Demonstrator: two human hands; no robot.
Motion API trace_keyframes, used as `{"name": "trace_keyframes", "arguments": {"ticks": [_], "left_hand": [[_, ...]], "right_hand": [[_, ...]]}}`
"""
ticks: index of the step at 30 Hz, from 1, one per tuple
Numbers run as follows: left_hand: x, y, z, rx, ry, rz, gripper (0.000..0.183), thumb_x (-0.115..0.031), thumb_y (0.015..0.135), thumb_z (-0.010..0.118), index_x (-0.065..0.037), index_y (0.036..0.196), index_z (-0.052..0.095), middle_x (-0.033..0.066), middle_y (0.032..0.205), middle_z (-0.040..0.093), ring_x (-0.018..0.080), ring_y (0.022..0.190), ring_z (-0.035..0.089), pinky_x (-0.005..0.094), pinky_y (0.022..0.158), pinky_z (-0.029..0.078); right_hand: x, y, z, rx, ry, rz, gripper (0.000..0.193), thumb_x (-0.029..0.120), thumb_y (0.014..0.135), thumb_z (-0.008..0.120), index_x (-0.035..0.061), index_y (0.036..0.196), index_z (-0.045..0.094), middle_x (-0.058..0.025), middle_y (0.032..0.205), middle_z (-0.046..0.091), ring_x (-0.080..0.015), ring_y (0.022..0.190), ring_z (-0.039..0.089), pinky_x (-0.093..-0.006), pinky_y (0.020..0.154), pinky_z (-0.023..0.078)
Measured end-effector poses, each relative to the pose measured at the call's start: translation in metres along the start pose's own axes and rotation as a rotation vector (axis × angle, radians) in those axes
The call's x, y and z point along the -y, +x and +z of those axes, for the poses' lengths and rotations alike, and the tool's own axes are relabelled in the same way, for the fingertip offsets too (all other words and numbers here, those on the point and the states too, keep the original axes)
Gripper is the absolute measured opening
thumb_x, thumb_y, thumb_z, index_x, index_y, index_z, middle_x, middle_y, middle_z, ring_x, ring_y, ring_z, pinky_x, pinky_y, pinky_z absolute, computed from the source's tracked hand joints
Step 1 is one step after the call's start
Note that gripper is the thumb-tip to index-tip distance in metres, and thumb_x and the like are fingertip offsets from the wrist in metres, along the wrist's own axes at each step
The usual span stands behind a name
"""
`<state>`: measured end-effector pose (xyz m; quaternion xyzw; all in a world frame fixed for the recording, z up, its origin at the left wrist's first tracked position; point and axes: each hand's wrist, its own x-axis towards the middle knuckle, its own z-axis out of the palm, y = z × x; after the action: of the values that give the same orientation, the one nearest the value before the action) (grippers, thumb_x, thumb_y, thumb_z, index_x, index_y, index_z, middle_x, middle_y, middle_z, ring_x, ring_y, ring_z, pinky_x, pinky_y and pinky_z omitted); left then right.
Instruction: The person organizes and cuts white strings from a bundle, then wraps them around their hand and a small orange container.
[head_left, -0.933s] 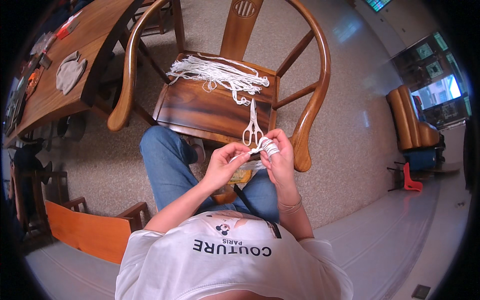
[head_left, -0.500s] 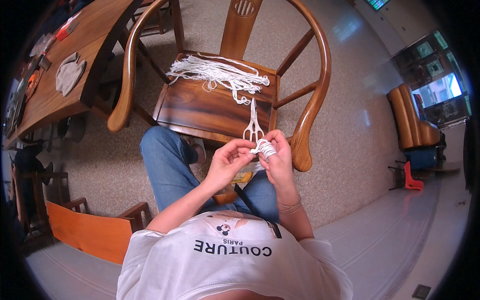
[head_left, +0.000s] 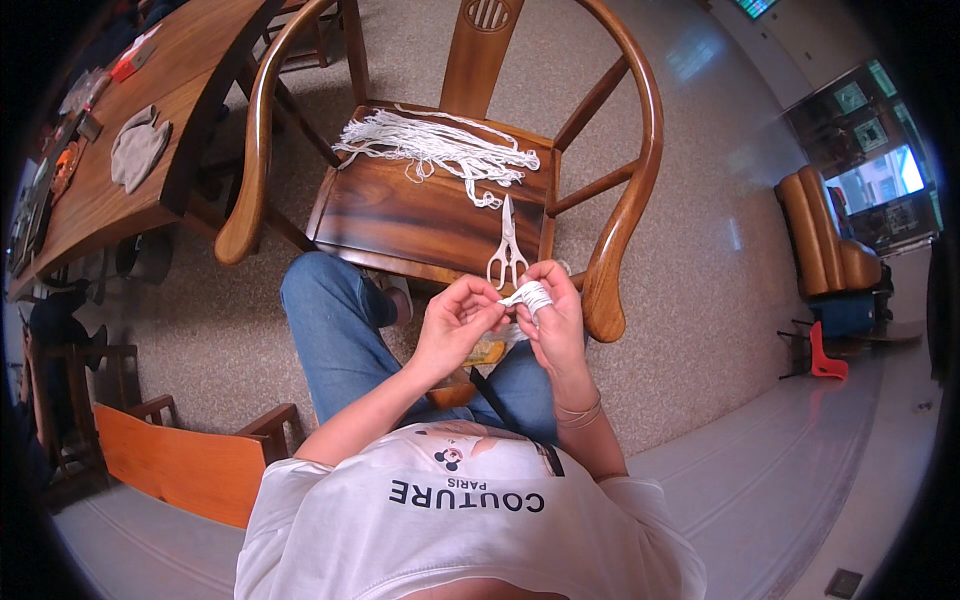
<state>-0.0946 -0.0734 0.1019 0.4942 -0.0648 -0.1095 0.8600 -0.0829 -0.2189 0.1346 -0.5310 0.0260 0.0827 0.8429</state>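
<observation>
White cord (head_left: 537, 297) is wound in several loops around the fingers of my right hand (head_left: 557, 322), which is closed on it. Fingertips of my left hand (head_left: 458, 328) pinch a part of the same cord, pulled out to the left of the loops. Just beyond my hands, white-handled scissors (head_left: 508, 245) lie on the wooden chair seat (head_left: 400, 235), blades pointing away from me. A loose bundle of white cords (head_left: 435, 146) spreads over the far part of that seat.
Curved armrests (head_left: 645, 130) flank the seat. On the left stands a wooden table (head_left: 205, 70) with a beige cloth (head_left: 140, 148) on it. An orange-brown wooden chair back (head_left: 180, 465) is at lower left. A brown leather chair (head_left: 815, 235) and small red chair (head_left: 826, 355) stand at right.
My left fingers have shifted slightly left, and the cord between the two hands looks more drawn out. The scissors and the cord bundle have stayed in place.
</observation>
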Motion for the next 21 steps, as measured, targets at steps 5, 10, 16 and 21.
{"name": "trace_keyframes", "arguments": {"ticks": [5, 10, 16, 21], "left_hand": [[-0.0053, 0.0002, 0.0026, -0.018, -0.012, -0.009, 0.017, -0.001, 0.084, 0.059, -0.002, 0.101, 0.053, 0.0023, 0.089, 0.061, 0.0076, 0.08, 0.058, 0.0207, 0.071, 0.047], [-0.002, 0.0006, 0.0033, -0.023, 0.094, 0.074, 0.018, 0.003, 0.08, 0.062, -0.002, 0.096, 0.055, -0.0005, 0.086, 0.059, 0.0047, 0.079, 0.055, 0.018, 0.068, 0.044], [0.0031, -0.001, 0.0006, -0.078, 0.222, 0.098, 0.014, 0.004, 0.079, 0.062, -0.002, 0.09, 0.057, -0.0019, 0.082, 0.059, 0.0027, 0.073, 0.053, 0.0163, 0.065, 0.041], [0.0013, -0.0002, 0.0074, -0.134, 0.228, 0.132, 0.011, 0.003, 0.076, 0.062, -0.001, 0.086, 0.059, -0.0027, 0.077, 0.058, 0.0016, 0.07, 0.051, 0.0159, 0.063, 0.041]], "right_hand": [[0.0017, -0.002, 0.0014, 0.019, -0.057, 0.019, 0.013, -0.004, 0.085, 0.044, 0.0035, 0.095, 0.048, -0.0007, 0.077, 0.049, -0.001, 0.054, 0.039, -0.0137, 0.041, 0.026], [0.0022, -0.0041, 0.0058, 0.009, -0.132, -0.014, 0.014, -0.005, 0.083, 0.047, 0.0032, 0.094, 0.05, 0.0012, 0.076, 0.049, 0.0, 0.055, 0.038, -0.0147, 0.042, 0.026], [-0.0027, -0.0057, 0.0036, 0.003, -0.11, -0.062, 0.008, -0.002, 0.086, 0.051, 0.0035, 0.092, 0.051, 0.0016, 0.075, 0.05, 0.0, 0.054, 0.037, -0.0156, 0.042, 0.025], [-0.0052, -0.0057, 0.0072, -0.055, -0.002, -0.116, 0.006, 0.0, 0.088, 0.051, 0.0041, 0.092, 0.05, 0.0013, 0.075, 0.05, -0.0004, 0.053, 0.036, -0.0155, 0.041, 0.025]]}}
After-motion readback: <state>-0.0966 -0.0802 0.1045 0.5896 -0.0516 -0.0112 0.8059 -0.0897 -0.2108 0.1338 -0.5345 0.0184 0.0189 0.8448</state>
